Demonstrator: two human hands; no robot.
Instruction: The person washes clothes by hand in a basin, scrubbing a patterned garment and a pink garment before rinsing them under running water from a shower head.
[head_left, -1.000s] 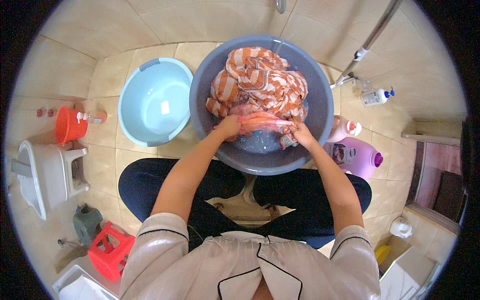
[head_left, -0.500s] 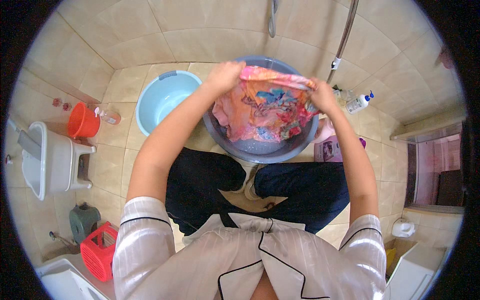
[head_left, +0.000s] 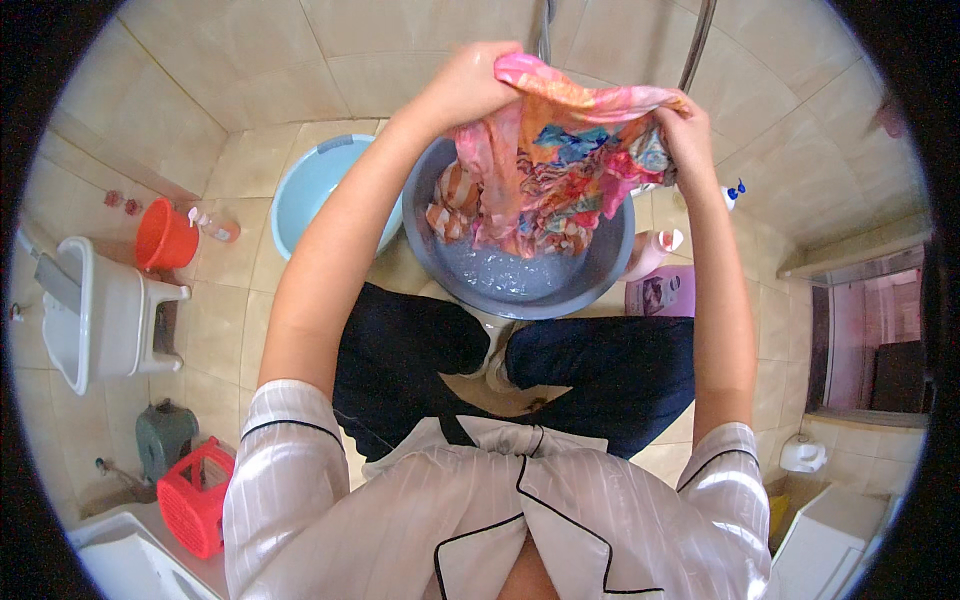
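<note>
Wet garment lifted clear of the wash basin.

Left hand [head_left: 470, 85] and right hand [head_left: 688, 135] each close fingers on the multicoloured floral garment [head_left: 560, 165], spread between them above the grey basin [head_left: 610, 275]; apparent step: inspection; next, lowering it evenly into the suds.

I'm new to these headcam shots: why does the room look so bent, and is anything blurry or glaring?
Head view: fisheye lens bows the wall tiles and leaves black corners; lighting is soft and even, with a sheen on the wet left hand; the colourful cloth, right hand and grey basin look sharp.
</note>
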